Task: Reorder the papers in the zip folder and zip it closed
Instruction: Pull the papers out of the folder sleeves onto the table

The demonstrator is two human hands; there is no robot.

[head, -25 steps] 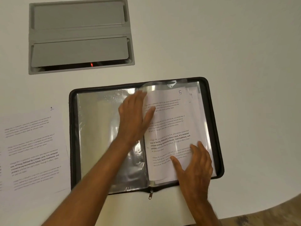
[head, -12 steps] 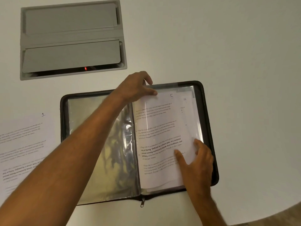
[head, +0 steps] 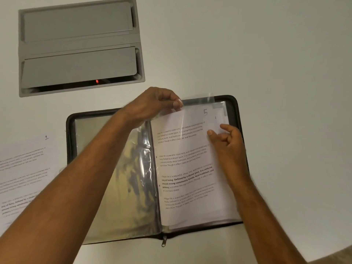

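A loose sheet marked 1 (head: 24,168) is lying on the white table (head: 285,73) just left of the open zip folder (head: 70,134). The left hand (head: 150,105) is pinching the top edge of a clear plastic sleeve (head: 198,101) over the folder's right half; that film is looking thin, floppy and slippery, best taken at its open top edge. The right hand (head: 226,138) is nipping the upper corner of the sheet marked 5 (head: 188,168), light paper likely creasing if pulled askew.
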